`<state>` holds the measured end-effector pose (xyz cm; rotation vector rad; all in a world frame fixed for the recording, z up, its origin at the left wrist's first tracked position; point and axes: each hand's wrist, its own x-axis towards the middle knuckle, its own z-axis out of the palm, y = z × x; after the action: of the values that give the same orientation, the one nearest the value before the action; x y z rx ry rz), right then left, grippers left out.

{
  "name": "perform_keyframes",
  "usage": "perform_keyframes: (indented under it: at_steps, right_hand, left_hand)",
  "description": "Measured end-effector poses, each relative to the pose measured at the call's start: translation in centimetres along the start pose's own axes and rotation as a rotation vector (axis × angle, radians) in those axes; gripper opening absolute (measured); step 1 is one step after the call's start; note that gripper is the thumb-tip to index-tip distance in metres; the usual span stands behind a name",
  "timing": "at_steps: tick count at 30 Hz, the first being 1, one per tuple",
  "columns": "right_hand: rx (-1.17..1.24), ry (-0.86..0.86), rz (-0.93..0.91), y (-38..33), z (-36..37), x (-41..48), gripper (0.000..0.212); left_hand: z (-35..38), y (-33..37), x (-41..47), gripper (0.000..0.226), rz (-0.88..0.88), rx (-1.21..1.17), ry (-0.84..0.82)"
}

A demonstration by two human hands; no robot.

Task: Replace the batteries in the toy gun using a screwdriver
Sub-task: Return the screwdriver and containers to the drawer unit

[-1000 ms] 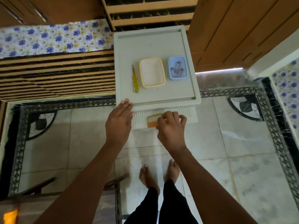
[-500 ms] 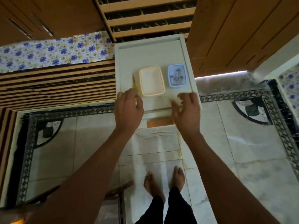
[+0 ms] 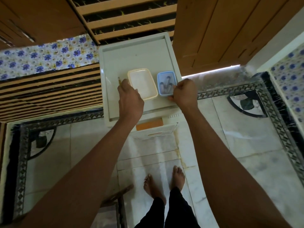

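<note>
A yellow screwdriver (image 3: 119, 81) lies on the white cabinet top (image 3: 139, 58), left of a cream container (image 3: 142, 83). Only its tip end shows; my left hand (image 3: 130, 97) covers the handle with fingers curled down around it. A small blue container (image 3: 166, 83) holding several batteries stands right of the cream one. My right hand (image 3: 185, 93) pinches the blue container's near right corner. No toy gun is recognisable; an orange object (image 3: 149, 125) lies in the open drawer (image 3: 154, 134) under the top.
The white cabinet stands against a wooden slatted wall and wooden doors (image 3: 222, 30). A floral cloth (image 3: 46, 58) lies to the left. My bare feet (image 3: 164, 181) stand on the marble floor below, with a wooden stool edge (image 3: 118, 196) near them.
Both hands left the drawer front and moved up onto the cabinet top. The left went onto the screwdriver, the right to the blue container. The drawer stays pulled out.
</note>
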<state>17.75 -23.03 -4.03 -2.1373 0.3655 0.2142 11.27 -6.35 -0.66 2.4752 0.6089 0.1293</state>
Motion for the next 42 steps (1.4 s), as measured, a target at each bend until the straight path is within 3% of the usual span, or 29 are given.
perform_keyframes:
  at_steps: [5,10,16,19,28,33,36,42]
  right_hand:
    - [0.243,0.025,0.042,3.7,-3.3,-7.7,0.01]
    - [0.332,0.059,0.102,8.4,-5.2,-13.5,0.017]
    - [0.266,0.116,0.126,13.7,-4.5,-17.4,0.008]
    - [0.196,0.139,0.113,16.7,-2.6,-17.8,0.018]
    - [0.136,0.057,0.187,21.9,5.8,-12.8,0.011]
    - [0.139,0.05,0.184,21.7,10.3,-7.5,0.018]
    - [0.093,0.107,0.228,20.8,12.5,-4.5,0.03]
    - [0.197,0.349,0.297,18.9,15.2,-3.4,0.011]
  left_hand:
    - [0.6,-2.2,-5.3,0.048,0.035,-0.214,-0.009]
    - [0.2,-4.3,-13.4,0.041,0.002,-0.388,-0.106]
    - [2.4,-7.3,-19.4,0.037,-0.061,-0.4,-0.234]
    - [4.5,-9.0,-20.3,0.035,-0.079,-0.365,-0.252]
    - [12.7,-14.4,-15.5,0.034,-0.359,-0.346,-0.204]
    - [16.2,-16.2,-10.1,0.03,-0.397,-0.307,-0.182]
    - [16.8,-16.3,-8.2,0.024,-0.435,-0.345,-0.171]
    - [18.5,-17.5,-5.0,0.039,-0.495,-0.309,-0.248]
